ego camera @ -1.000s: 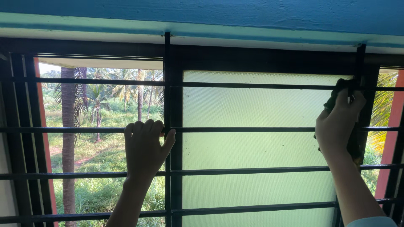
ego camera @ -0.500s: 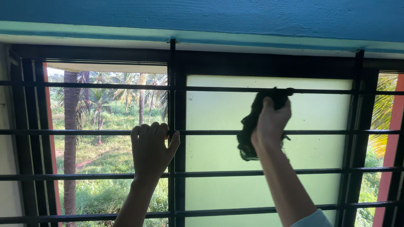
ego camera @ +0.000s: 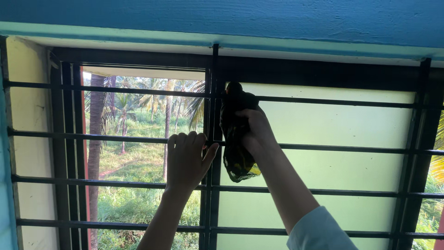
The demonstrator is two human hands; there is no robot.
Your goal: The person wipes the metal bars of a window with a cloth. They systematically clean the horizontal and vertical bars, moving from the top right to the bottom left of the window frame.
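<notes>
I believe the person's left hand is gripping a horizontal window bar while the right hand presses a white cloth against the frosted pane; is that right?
Not quite: the cloth is dark, not white. The head view shows the left hand gripping the horizontal window bar while the right hand presses that dark cloth against the frosted pane.

Dark cloth (ego camera: 237,139), black grille (ego camera: 323,149), blue wall (ego camera: 277,18)
</notes>
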